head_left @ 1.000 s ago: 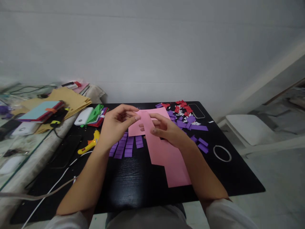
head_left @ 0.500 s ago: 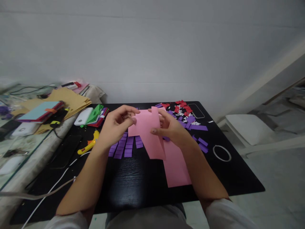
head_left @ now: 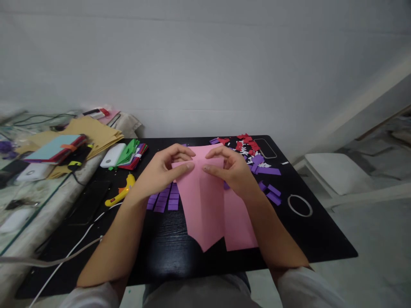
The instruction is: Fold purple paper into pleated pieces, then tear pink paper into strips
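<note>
A pink paper sheet (head_left: pixel 203 201) with a crease down its middle hangs toward me over the black table. My left hand (head_left: pixel 170 169) pinches its upper left part between thumb and fingers. On the right of the crease, my right hand (head_left: pixel 226 169) grips the same sheet, thumb in front. Both thumb tips lie close together near the crease. Another pink sheet (head_left: pixel 239 222) rests flat on the table under my right wrist. Purple paper strips (head_left: pixel 162 199) with crosswise lines lie beside my left hand, partly covered by it.
A yellow glue gun (head_left: pixel 123 190) and a phone (head_left: pixel 88 203) lie left on the black table (head_left: pixel 160 252). Behind are green paper pieces (head_left: pixel 128 152). Red scraps (head_left: pixel 247 141), purple pieces (head_left: pixel 268 170) and a ring (head_left: pixel 299 205) sit right. A white stool (head_left: pixel 334 173) stands beyond.
The pink sheet, folded over at its right side before, is now spread open with its crease facing me. My left hand has shifted right, closer to the right hand.
</note>
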`<action>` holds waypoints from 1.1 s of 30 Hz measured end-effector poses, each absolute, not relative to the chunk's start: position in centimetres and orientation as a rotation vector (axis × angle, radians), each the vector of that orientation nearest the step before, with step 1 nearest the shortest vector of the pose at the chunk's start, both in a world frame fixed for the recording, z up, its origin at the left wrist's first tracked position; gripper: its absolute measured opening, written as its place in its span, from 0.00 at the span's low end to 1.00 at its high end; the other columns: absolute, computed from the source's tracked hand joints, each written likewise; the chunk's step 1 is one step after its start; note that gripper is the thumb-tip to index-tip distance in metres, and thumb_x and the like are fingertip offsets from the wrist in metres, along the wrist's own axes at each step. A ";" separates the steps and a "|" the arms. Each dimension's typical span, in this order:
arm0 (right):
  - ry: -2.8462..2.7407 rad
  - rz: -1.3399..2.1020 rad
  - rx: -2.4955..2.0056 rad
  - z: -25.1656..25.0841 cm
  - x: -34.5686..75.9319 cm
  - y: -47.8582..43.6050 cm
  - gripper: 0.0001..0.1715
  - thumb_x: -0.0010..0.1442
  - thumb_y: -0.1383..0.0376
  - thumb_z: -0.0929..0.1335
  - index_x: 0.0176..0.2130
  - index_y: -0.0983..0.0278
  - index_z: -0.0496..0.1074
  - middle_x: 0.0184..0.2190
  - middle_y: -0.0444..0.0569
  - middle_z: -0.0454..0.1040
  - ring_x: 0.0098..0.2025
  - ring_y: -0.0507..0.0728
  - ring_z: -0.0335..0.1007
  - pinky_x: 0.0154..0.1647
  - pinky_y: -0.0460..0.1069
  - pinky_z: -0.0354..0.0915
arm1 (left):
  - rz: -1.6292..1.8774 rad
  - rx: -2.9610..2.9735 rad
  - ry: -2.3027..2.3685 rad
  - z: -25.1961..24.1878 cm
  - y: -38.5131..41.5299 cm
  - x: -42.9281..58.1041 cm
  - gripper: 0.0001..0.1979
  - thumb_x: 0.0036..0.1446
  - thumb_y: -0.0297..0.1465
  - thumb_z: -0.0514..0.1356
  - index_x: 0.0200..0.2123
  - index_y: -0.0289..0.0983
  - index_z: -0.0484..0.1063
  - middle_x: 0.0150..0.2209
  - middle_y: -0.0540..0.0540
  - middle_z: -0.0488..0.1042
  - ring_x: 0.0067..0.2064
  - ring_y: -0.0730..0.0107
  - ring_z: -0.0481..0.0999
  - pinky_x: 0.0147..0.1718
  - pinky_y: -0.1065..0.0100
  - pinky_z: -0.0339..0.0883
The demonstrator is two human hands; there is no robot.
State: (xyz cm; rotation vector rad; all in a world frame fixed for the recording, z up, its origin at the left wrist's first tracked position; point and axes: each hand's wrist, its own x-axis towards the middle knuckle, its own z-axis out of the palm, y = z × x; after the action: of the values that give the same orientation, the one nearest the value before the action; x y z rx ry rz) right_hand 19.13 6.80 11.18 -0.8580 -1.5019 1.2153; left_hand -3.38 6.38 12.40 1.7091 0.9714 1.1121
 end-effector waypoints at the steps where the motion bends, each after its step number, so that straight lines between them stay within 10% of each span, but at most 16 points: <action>1: -1.498 1.225 -0.855 11.1 19.1 6.9 0.16 0.53 0.58 0.81 0.37 0.59 0.77 0.40 0.47 0.78 0.46 0.58 0.74 0.49 0.53 0.72 | 1.088 1.736 0.983 12.4 6.4 -3.4 0.12 0.59 0.37 0.70 0.44 0.39 0.80 0.37 0.45 0.80 0.36 0.68 0.77 0.31 0.71 0.68; 33: -1.617 1.072 -0.914 12.0 19.1 6.0 0.06 0.59 0.63 0.76 0.32 0.62 0.82 0.32 0.45 0.83 0.37 0.55 0.78 0.44 0.50 0.72 | 1.152 1.872 1.132 12.3 5.5 -1.6 0.07 0.60 0.32 0.65 0.32 0.37 0.81 0.31 0.51 0.82 0.33 0.72 0.77 0.35 0.71 0.68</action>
State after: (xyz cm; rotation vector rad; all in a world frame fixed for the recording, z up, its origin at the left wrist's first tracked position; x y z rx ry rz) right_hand 19.15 6.04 12.00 -0.9143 -1.6171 1.0718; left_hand -1.62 5.49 12.33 1.8717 1.1317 1.1525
